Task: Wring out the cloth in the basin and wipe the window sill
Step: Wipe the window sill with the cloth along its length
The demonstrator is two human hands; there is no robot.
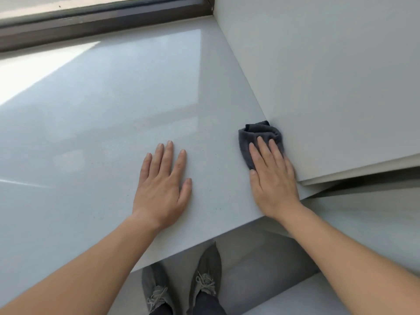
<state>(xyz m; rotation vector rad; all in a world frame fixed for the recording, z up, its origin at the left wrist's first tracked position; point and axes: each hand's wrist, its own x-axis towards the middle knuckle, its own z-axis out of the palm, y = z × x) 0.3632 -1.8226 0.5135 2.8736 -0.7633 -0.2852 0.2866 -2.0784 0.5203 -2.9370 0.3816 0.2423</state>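
Observation:
A wide, glossy white window sill (102, 123) fills most of the view. A dark grey cloth (259, 135) lies bunched on the sill's right end, tight against the white side wall (329, 76). My right hand (272, 176) presses flat on the cloth with straight fingers, covering its near half. My left hand (162, 180) rests flat on the bare sill, fingers spread, about a hand's width left of the cloth. No basin is in view.
A dark brown window frame (102, 21) runs along the sill's far edge. The sill's front edge (204, 242) slants across the lower view. Below it are a grey floor and my two grey shoes (181, 285).

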